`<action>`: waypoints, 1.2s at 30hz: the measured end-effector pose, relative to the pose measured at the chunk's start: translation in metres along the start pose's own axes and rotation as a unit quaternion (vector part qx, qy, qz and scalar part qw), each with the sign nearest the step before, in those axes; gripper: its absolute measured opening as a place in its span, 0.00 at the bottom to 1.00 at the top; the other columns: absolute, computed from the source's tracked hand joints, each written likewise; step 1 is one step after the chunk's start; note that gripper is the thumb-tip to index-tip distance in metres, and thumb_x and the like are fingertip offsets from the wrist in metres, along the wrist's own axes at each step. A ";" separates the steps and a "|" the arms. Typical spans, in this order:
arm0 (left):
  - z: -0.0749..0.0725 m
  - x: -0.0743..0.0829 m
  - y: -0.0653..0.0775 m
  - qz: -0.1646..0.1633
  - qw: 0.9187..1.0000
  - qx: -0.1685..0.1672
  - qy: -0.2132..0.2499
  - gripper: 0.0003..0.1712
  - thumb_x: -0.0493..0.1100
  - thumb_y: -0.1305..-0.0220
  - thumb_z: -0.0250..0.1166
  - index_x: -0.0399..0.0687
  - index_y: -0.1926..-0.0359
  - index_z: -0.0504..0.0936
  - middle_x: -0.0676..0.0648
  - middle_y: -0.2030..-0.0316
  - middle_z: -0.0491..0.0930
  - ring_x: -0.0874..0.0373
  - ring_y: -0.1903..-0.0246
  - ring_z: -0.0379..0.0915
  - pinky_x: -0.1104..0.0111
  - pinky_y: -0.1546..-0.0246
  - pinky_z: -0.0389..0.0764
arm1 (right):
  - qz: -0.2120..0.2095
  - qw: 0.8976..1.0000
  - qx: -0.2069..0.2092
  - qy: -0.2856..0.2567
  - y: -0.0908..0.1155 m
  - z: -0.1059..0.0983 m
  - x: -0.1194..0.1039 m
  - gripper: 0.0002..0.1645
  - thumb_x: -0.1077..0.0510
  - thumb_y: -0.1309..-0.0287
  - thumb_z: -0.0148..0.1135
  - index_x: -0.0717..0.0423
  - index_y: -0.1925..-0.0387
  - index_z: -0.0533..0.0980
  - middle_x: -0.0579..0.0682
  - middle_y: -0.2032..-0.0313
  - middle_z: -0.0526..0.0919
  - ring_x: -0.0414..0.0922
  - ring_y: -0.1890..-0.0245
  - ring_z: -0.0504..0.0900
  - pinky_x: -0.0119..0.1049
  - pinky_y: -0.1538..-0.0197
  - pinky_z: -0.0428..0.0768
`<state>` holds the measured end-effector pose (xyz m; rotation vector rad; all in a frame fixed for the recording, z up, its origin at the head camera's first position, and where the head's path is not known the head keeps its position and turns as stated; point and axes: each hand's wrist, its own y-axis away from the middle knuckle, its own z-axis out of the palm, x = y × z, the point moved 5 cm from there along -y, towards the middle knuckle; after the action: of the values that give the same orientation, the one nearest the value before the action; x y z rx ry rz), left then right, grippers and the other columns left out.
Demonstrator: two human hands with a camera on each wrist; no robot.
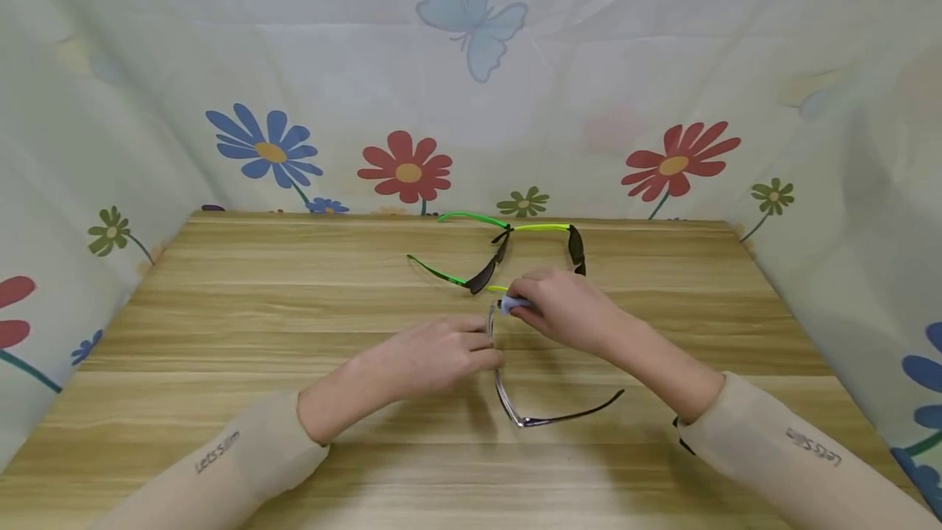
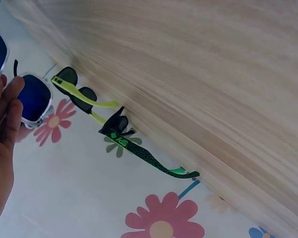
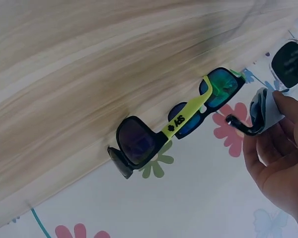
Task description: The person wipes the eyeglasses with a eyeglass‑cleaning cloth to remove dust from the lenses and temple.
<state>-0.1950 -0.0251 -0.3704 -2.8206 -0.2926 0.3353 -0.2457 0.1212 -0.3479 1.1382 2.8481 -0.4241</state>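
Note:
A pair of sunglasses with a clear frame and dark blue lenses (image 2: 35, 99) is held above the table between both hands. My left hand (image 1: 441, 357) grips its front near the middle, between the two lenses. The right hand (image 1: 568, 311) pinches a small light blue cloth (image 3: 272, 110) folded around one temple arm (image 3: 243, 127), whose dark curved tip sticks out. The other temple arm (image 1: 577, 414) extends unfolded toward the right. Part of the frame is hidden behind the left fingers.
Beyond the hands, toward the table's back edge, lie sunglasses with green temples (image 1: 482, 277) and sunglasses with yellow-green temples (image 1: 540, 227), close together. The wooden table (image 1: 257, 268) is bordered by a flower-printed curtain (image 1: 331, 80).

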 end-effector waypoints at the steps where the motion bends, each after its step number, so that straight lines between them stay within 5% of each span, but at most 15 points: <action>1: 0.000 0.000 0.000 0.001 1.000 0.000 0.000 0.10 0.32 0.34 0.59 0.49 0.57 0.81 0.55 0.66 0.79 0.61 0.60 0.68 0.73 0.58 0.73 | 0.001 1.000 -0.003 0.000 0.001 0.000 0.000 0.05 0.57 0.41 0.67 0.51 0.69 0.78 0.38 0.74 0.74 0.35 0.76 0.71 0.29 0.73 0.71; 17: 0.001 -0.006 0.002 -0.025 0.999 -0.026 0.021 0.11 0.33 0.33 0.58 0.50 0.54 0.81 0.55 0.62 0.81 0.61 0.58 0.67 0.74 0.58 0.73 | 0.049 0.998 -0.044 -0.023 0.012 0.001 0.016 0.05 0.56 0.39 0.64 0.52 0.68 0.77 0.39 0.74 0.73 0.37 0.77 0.69 0.30 0.74 0.71; 36: -0.002 -0.022 0.013 -0.040 0.998 -0.013 0.036 0.11 0.30 0.36 0.60 0.48 0.56 0.81 0.53 0.62 0.82 0.59 0.60 0.69 0.72 0.59 0.74 | 0.089 0.994 -0.049 -0.052 0.031 0.003 0.048 0.05 0.59 0.40 0.65 0.57 0.64 0.78 0.42 0.73 0.78 0.37 0.75 0.73 0.33 0.71 0.74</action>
<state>-0.2132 -0.0426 -0.3682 -2.8289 -0.3956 0.2147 -0.2596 0.1738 -0.3652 1.2963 2.6206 -0.3187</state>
